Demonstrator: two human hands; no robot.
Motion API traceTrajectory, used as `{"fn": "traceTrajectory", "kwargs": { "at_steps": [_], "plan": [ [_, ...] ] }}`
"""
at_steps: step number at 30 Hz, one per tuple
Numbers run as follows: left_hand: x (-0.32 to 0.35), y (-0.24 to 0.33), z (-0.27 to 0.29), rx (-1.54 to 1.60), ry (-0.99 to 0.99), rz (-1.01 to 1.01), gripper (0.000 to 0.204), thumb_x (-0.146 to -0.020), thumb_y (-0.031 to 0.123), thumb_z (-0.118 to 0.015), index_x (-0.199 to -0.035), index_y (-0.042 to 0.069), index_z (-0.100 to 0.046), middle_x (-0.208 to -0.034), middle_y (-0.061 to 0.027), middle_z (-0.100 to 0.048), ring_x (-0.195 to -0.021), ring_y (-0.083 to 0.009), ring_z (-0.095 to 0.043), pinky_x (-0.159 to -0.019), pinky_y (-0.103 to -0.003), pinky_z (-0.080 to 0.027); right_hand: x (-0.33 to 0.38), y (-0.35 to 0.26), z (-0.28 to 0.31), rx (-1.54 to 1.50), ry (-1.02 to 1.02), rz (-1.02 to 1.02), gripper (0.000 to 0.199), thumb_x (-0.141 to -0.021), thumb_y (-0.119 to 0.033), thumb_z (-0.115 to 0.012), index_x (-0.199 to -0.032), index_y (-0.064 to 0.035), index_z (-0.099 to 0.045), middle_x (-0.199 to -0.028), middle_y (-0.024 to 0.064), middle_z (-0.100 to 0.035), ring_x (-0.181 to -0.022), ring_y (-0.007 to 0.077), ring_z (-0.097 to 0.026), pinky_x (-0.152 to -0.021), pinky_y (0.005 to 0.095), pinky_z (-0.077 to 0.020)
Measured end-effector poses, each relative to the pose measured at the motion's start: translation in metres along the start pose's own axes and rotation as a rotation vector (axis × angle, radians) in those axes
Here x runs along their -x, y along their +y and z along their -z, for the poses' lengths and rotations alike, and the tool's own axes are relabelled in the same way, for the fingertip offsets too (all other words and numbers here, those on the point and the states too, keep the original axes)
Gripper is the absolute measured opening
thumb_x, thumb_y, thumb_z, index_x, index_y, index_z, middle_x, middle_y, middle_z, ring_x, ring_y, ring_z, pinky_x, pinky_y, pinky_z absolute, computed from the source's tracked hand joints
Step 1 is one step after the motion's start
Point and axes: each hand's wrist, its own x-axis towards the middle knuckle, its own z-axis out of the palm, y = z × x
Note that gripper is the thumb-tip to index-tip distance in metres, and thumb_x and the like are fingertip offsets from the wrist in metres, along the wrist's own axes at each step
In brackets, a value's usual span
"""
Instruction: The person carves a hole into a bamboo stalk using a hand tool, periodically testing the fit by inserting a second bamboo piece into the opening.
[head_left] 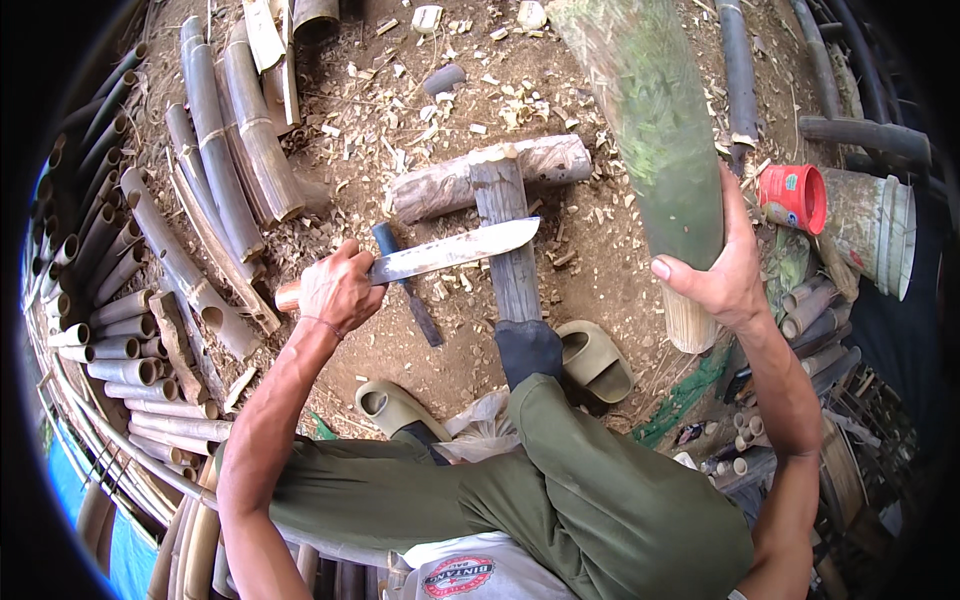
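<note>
My left hand (338, 287) is closed round the wooden handle of a machete (460, 250). Its pale, smeared blade points right and passes over a dark grey length of wood or bamboo (512, 270). That length lies across a short log (545, 160), its near end against my dark-socked foot (530, 350). On the right, my right hand (728, 262) grips the lower part of a thick green bamboo piece (655, 130), thumb in front, fingers mostly hidden behind it. The bamboo stands tilted, its upper end running past the top edge; its lower end is pale and scraped.
A tool with a blue end and dark shaft (412, 290) lies below the machete. Split bamboo lengths (215, 140) and stacked bamboo tubes (125, 350) line the left. At right are a red tub (795, 198) and a dirty white bucket (868, 235). Two green slippers (597, 362) sit near my feet.
</note>
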Motion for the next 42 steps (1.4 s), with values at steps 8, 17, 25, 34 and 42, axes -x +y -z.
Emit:
{"fn": "traceTrajectory", "kwargs": {
  "at_steps": [8,17,25,34,42],
  "plan": [
    [-0.003,0.003,0.005,0.013,-0.004,-0.007,0.016,-0.075,0.018,-0.062,-0.078,0.002,-0.062,-0.083,-0.0129,-0.055,-0.073,-0.0342,-0.061,-0.066,-0.044,-0.051,0.0,0.002,-0.008,-0.033,-0.08,0.031,0.1,-0.067,-0.013,-0.08,-0.148,0.002,-0.024,-0.135,0.0145,-0.049,-0.125,0.0225,-0.049,-0.106,0.0356,-0.0383],
    [-0.027,-0.004,0.007,-0.037,-0.146,0.021,0.021,-0.069,0.019,-0.061,-0.075,0.001,-0.069,-0.081,-0.0197,-0.067,-0.074,-0.0368,-0.067,-0.071,-0.046,-0.055,-0.009,0.009,-0.019,0.705,-0.483,0.886,0.09,-0.066,-0.025,-0.084,-0.142,-0.0104,-0.041,-0.109,0.0181,-0.061,-0.086,0.0287,-0.066,-0.077,0.0373,-0.0586],
    [-0.031,-0.011,0.008,-0.079,-0.153,0.012,0.022,-0.068,0.02,-0.059,-0.074,0.0,-0.068,-0.082,-0.0185,-0.066,-0.072,-0.0345,-0.067,-0.071,-0.044,-0.055,-0.024,0.013,-0.028,0.935,-0.524,0.911,0.088,-0.058,-0.027,-0.084,-0.136,-0.0124,-0.047,-0.098,0.0126,-0.058,-0.071,0.0224,-0.06,-0.059,0.0355,-0.0529],
    [-0.031,-0.01,0.009,-0.095,-0.126,0.037,0.02,-0.07,0.02,-0.06,-0.076,0.002,-0.068,-0.085,-0.0171,-0.066,-0.075,-0.0342,-0.067,-0.072,-0.044,-0.056,-0.04,0.022,-0.016,1.119,-0.61,0.779,0.085,-0.06,-0.02,-0.085,-0.135,-0.014,-0.047,-0.09,0.0085,-0.058,-0.073,0.0216,-0.059,-0.062,0.0363,-0.0539],
    [-0.033,-0.006,0.008,-0.119,-0.165,0.019,0.02,-0.073,0.022,-0.061,-0.081,0.005,-0.068,-0.089,-0.0142,-0.064,-0.079,-0.0347,-0.067,-0.073,-0.045,-0.055,-0.048,0.041,-0.008,1.074,-0.579,0.713,0.086,-0.059,-0.019,-0.085,-0.135,-0.0155,-0.046,-0.098,0.0093,-0.057,-0.082,0.0245,-0.06,-0.071,0.0368,-0.0534]
  ]
}}
